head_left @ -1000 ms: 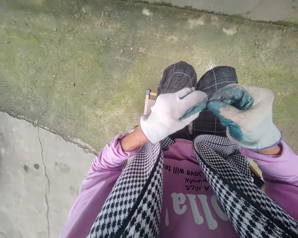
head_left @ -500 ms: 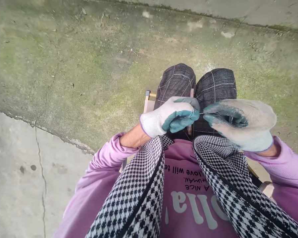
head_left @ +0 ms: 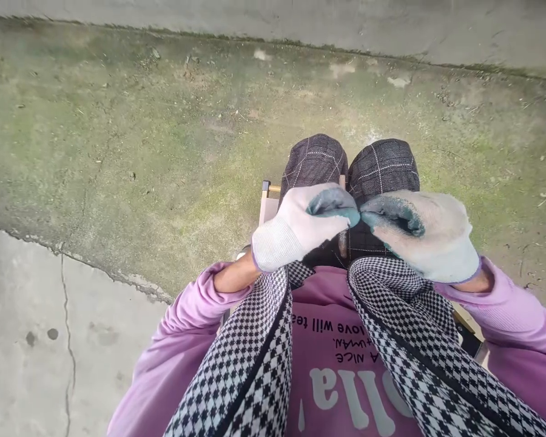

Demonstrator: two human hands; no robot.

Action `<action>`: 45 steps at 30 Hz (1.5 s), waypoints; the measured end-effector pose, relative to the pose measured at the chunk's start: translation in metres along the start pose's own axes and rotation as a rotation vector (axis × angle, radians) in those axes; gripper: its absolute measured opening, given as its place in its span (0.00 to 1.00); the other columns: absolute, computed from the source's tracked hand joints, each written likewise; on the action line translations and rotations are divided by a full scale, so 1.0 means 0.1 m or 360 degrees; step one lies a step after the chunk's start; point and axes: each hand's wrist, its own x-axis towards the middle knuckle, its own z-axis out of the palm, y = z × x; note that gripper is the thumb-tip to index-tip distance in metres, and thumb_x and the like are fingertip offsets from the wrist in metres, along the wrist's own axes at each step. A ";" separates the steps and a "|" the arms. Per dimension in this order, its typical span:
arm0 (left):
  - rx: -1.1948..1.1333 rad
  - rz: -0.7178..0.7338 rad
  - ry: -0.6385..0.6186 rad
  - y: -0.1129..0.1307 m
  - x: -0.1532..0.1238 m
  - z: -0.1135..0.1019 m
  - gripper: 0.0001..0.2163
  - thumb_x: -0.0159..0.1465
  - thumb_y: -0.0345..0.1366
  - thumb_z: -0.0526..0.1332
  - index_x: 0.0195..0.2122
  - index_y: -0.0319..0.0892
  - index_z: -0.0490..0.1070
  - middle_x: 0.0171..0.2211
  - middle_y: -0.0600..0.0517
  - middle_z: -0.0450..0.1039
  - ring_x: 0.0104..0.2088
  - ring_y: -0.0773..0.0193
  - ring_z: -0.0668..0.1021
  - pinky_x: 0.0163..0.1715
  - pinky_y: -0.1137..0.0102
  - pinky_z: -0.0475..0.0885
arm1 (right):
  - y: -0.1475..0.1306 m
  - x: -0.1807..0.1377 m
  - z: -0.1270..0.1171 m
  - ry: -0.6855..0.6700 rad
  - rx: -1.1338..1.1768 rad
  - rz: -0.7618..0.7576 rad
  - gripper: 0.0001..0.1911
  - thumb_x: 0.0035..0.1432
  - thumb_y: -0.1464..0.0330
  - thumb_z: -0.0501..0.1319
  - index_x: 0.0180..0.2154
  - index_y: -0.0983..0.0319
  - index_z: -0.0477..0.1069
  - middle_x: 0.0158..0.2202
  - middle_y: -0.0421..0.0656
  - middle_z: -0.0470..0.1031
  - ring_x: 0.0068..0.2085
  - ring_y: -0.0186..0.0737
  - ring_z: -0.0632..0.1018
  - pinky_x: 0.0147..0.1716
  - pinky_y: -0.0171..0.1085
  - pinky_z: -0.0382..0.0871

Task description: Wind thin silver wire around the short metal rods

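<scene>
Over my lap, my left hand point(head_left: 312, 221) in a white glove with blue-green coated fingers is closed in a pinch, thumb against forefinger. My right hand point(head_left: 421, 230), in a similar, dirtier glove, pinches too. Both sets of fingertips meet between the knees, nearly touching. Whatever lies in them is too small or hidden to make out. A thin brownish stick point(head_left: 343, 244) shows above and below my left hand and passes behind it; whether the hand touches it I cannot tell.
Dark checked trousers point(head_left: 382, 164) cover my knees. A seat frame point(head_left: 267, 203) with a black-capped corner shows by the left leg. Mossy concrete ground point(head_left: 164, 139) lies ahead, with a paler cracked slab point(head_left: 22, 340) at left and a grey strip point(head_left: 273, 21) at the far edge.
The hands have come closer together, and a thin pale strand seen between them before is now hidden. My left hand has turned, its thumb now showing along the near side. The view has shifted slightly.
</scene>
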 end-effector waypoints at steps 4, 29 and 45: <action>-0.0524 -0.0158 -0.0142 -0.18 0.19 0.04 0.13 0.68 0.47 0.81 0.37 0.44 0.85 0.38 0.51 0.89 0.39 0.62 0.89 0.46 0.68 0.88 | 0.02 0.03 -0.01 0.0052 0.0258 0.0130 0.04 0.75 0.62 0.77 0.46 0.51 0.93 0.42 0.41 0.96 0.42 0.52 0.96 0.48 0.49 0.95; -0.0547 -0.0333 -0.0127 -0.03 0.14 0.08 0.17 0.63 0.49 0.85 0.34 0.46 0.82 0.26 0.57 0.78 0.33 0.65 0.85 0.39 0.71 0.85 | -0.03 -0.05 -0.03 -0.0006 -0.0084 -0.0033 0.03 0.74 0.63 0.78 0.47 0.48 0.91 0.42 0.43 0.94 0.41 0.57 0.95 0.46 0.55 0.96; 0.0078 0.0158 0.0166 -0.08 0.06 0.13 0.23 0.74 0.43 0.82 0.67 0.44 0.87 0.61 0.43 0.95 0.61 0.52 0.95 0.69 0.60 0.91 | 0.11 -0.03 0.05 0.0142 -0.0057 0.0008 0.04 0.74 0.61 0.78 0.49 0.48 0.91 0.44 0.42 0.95 0.45 0.59 0.96 0.48 0.55 0.96</action>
